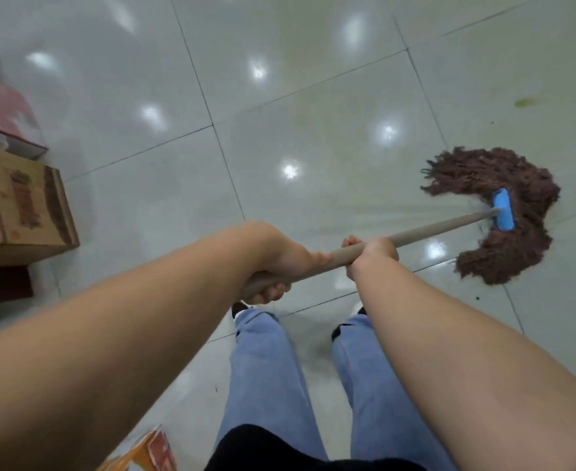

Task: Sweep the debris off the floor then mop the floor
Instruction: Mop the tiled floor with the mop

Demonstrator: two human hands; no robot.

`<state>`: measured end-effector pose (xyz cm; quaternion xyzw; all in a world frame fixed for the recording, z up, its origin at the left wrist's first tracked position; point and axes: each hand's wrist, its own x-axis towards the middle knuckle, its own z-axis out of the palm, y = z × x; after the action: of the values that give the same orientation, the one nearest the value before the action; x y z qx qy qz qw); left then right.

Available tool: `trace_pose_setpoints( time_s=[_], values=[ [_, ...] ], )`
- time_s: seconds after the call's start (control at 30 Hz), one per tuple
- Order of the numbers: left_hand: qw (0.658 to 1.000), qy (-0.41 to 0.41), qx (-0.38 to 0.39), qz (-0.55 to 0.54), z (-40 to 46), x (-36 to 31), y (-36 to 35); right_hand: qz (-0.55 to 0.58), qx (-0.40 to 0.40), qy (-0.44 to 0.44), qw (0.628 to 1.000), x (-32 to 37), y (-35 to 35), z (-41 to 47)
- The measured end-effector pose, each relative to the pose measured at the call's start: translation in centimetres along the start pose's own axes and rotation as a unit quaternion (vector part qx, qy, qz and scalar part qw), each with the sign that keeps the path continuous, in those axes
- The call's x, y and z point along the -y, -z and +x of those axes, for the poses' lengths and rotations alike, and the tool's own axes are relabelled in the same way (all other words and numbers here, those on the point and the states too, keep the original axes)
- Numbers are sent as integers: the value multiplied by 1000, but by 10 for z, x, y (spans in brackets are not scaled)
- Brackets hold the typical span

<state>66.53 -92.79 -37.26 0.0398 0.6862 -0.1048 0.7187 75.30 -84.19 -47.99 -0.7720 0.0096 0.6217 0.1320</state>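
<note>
I hold a mop by its beige handle (433,229) with both hands. My left hand (273,263) grips the near end of the handle. My right hand (370,254) is wrapped around it a little farther along. The brown string mop head (504,253), fixed by a blue clamp (503,209), lies spread on the glossy white tiled floor (178,96) to my front right. A yellowish stain (524,103) marks the tile beyond the mop. Small dark specks (477,298) lie close to the mop strings.
A brown cardboard box (24,205) stands at the left, with red packaging (1,107) behind it. An orange carton (144,450) pokes in at the bottom edge. My legs in blue jeans (266,368) and shoes are below the handle.
</note>
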Motion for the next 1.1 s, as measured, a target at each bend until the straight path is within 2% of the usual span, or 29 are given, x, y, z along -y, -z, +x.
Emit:
trace_pose_setpoints(
  time_s=[0.13,0.23,0.3,0.43,0.6,0.7,0.9,1.03,1.1],
  values=[
    [998,-56,-6,4,22,-91,-28,-4,0,2,1000,89,25,48],
    [998,-60,-11,-2,44,-132,-52,-21,0,14,1000,130,46,74],
    [998,-60,1,-3,51,-143,-60,-34,16,10,999,140,54,82],
    [998,-60,6,17,45,-127,-40,20,31,-18,999,128,40,78],
    [997,-34,-54,53,35,-39,33,5,83,-23,996,51,-24,37],
    [994,-10,-85,62,17,35,82,-2,130,-34,991,-20,-70,-2],
    [990,66,-126,16,-34,202,166,-38,177,-72,981,-173,-160,-97],
    [981,147,-127,-13,-63,287,207,-71,193,-111,972,-255,-208,-151],
    [980,161,-117,-29,-66,310,218,-97,185,-120,971,-276,-221,-162]
  ],
)
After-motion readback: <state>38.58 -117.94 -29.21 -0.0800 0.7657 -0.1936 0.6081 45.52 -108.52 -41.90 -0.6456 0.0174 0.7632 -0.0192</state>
